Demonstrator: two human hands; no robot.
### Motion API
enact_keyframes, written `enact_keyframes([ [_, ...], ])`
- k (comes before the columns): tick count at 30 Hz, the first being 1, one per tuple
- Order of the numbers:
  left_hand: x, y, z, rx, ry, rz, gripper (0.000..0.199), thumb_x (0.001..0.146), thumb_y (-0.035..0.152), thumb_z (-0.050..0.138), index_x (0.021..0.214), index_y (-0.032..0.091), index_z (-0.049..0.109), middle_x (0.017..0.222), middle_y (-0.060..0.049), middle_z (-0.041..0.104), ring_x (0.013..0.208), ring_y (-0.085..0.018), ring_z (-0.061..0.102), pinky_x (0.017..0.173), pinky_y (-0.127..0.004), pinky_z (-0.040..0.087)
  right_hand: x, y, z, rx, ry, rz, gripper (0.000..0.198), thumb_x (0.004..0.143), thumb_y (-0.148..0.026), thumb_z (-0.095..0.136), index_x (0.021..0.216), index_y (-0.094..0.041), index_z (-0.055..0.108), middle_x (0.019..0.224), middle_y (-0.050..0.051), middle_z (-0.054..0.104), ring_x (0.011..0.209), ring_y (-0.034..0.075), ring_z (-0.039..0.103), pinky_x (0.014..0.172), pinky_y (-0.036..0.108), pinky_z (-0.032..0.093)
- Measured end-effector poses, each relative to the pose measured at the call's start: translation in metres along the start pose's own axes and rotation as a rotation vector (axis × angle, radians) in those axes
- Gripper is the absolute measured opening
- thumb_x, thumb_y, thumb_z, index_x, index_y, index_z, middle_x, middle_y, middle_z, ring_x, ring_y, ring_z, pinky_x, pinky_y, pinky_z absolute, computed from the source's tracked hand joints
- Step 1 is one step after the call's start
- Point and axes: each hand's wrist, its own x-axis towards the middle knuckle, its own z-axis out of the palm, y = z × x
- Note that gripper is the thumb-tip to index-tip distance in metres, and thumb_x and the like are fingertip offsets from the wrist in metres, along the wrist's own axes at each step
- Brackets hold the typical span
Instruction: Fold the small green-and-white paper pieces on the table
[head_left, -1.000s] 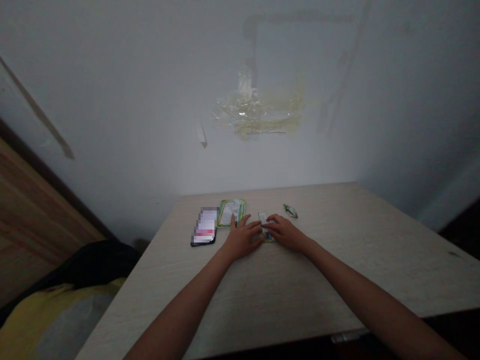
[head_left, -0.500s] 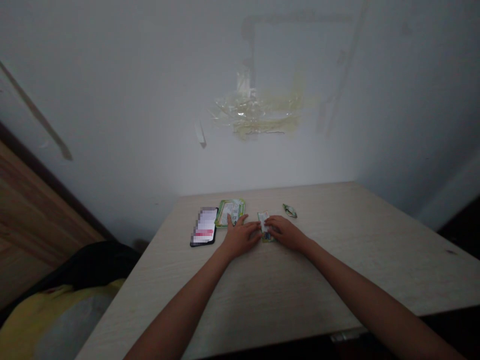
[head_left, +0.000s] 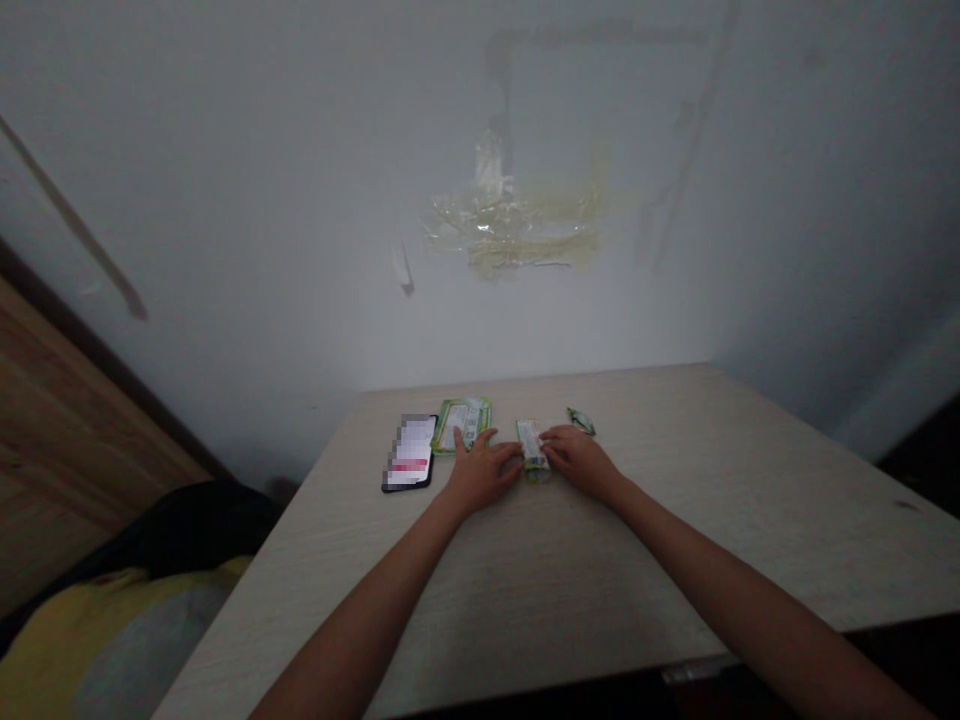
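A narrow strip of green-and-white printed packaging [head_left: 532, 448] lies on the table between my two hands. My left hand [head_left: 484, 475] rests with fingers spread; its fingertips reach the strip's left edge, and its thumb side lies over the near edge of a larger flat green-and-white printed packet [head_left: 463, 420]. My right hand [head_left: 581, 462] is at the strip's right side, its bent fingertips touching that edge, thumb and fingers a little apart. Most of the strip's printed face shows now.
A phone [head_left: 409, 455] with a lit, partly blurred screen lies left of the packet. A small crumpled green piece [head_left: 580, 420] sits beyond my right hand. The pale wooden table [head_left: 675, 420] meets a wall [head_left: 300, 250] with old tape. Yellow and grey cloth [head_left: 150, 630] is at lower left.
My right hand has shifted slightly right, off the strip's face to its right edge. More of the strip is uncovered. My left hand stays almost still.
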Motion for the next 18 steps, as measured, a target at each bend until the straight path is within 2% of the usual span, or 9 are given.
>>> enact_keyframes([
  [18, 0.0007, -0.0025, 0.0037, 0.023, -0.005, 0.003, 0.033, 0.094, 0.043, 0.041, 0.124, 0.042, 0.054, 0.131, 0.005, 0.061, 0.139, -0.03, 0.031, 0.101, -0.077, -0.017, -0.0021, 0.0092, 0.0032, 0.003, 0.028, 0.035, 0.024, 0.091, -0.029, 0.054, 0.088, -0.021, 0.077, 0.105, 0.009, 0.068, 0.099, 0.022, 0.061, 0.091, 0.038, 0.048],
])
